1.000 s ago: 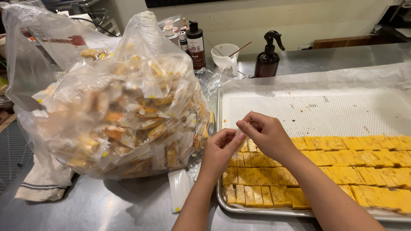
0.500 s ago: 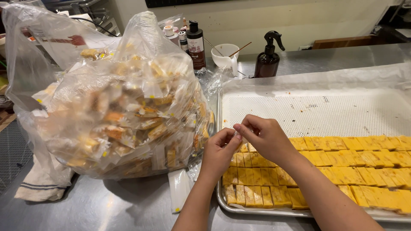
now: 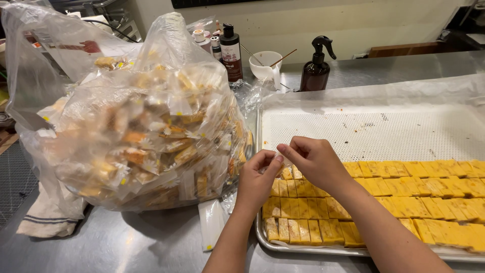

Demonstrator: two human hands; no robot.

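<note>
Pinching a small clear wrapper (image 3: 279,161) between them, the left hand (image 3: 256,181) and right hand (image 3: 314,161) meet fingertip to fingertip above the tray (image 3: 303,249), yellow bars (image 3: 303,230) lying just toward six o'clock, nearer the left.

One head-worn view, steeply down and close over hands (image 3: 288,169) at tray (image 3: 364,134)

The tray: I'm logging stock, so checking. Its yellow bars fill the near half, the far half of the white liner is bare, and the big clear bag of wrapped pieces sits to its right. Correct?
Not quite. The bag sits left of the tray, not right, as the head view shows. The yellow bars do fill the near half, and the far liner is bare.
</note>
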